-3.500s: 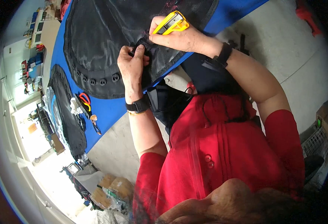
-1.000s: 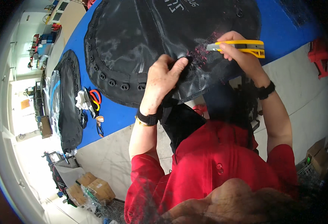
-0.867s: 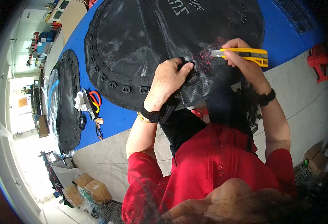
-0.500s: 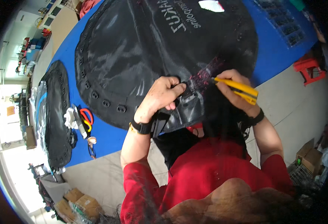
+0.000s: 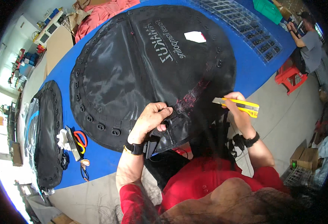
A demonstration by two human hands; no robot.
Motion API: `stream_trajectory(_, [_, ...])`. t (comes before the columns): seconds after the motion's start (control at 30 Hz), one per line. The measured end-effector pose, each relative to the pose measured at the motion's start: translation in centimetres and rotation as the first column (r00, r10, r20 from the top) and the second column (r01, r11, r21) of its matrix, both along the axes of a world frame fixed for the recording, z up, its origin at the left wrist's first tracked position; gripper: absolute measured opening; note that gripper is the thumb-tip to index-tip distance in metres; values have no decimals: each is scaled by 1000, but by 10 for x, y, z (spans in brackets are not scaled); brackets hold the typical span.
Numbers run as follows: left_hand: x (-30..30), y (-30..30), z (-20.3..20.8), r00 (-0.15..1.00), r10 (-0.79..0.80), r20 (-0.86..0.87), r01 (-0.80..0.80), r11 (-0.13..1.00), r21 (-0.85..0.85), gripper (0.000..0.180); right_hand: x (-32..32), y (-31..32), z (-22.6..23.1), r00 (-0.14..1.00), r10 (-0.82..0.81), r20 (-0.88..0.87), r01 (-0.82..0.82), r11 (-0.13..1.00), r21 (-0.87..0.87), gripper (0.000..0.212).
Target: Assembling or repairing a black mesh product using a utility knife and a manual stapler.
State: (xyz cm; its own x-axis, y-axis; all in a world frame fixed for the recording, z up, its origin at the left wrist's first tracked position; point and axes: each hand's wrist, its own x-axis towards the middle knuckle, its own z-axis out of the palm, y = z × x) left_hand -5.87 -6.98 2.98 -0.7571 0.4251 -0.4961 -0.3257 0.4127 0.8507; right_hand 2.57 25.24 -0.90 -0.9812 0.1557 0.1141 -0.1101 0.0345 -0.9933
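Item: large round black cover (image 5: 134,71), spread over most of the blue bench (image 5: 253,67), its near edge hanging over the bench rim at 6 o'clock. We note white lettering, a white patch (image 5: 195,36) at 12 o'clock, and a ring of eyelets along the rim from 8 to 6 o'clock. A reddish scuffed streak (image 5: 192,98) runs toward the near edge.

Left hand (image 5: 151,119): fingers clenched on the cover's near edge, bunching the fabric beside the streak. Black band on the wrist.

Right hand (image 5: 238,112): fingers wrapped round a yellow knife (image 5: 237,105), blade pointing toward 9 o'clock, tip just beside the cover at the streak; we cannot tell whether it touches.

Also on the bench: a second black cover (image 5: 46,130) at 9 o'clock, partly in clear wrap; scissors (image 5: 80,140) with red and yellow handles between the two covers; clear trays (image 5: 242,26) at 1 o'clock.

Beyond the bench, at 2 o'clock: a red stool (image 5: 289,76) and a seated person (image 5: 308,41).
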Motion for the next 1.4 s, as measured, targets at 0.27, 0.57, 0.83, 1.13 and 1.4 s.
stream_trajectory(0.27, [-1,0,-2,998,49,33,-53,988,146,23,17,5,17,997,20,76,-16,999,-48,17])
stream_trajectory(0.57, [-11,17,-11,994,107,17,-109,975,195,22,-16,2,2,999,32,13,-31,997,-66,16])
stream_trajectory(0.83, [-35,28,-24,988,153,-22,-144,964,225,19,-24,6,23,992,116,-54,-107,983,147,12])
stream_trajectory(1.13, [-60,31,-36,979,201,-19,-187,939,290,19,-80,-30,54,948,238,-211,-178,947,268,13])
stream_trajectory(1.4, [-46,30,-22,981,184,-56,-176,977,122,24,-140,-62,48,916,350,-195,-279,907,317,15])
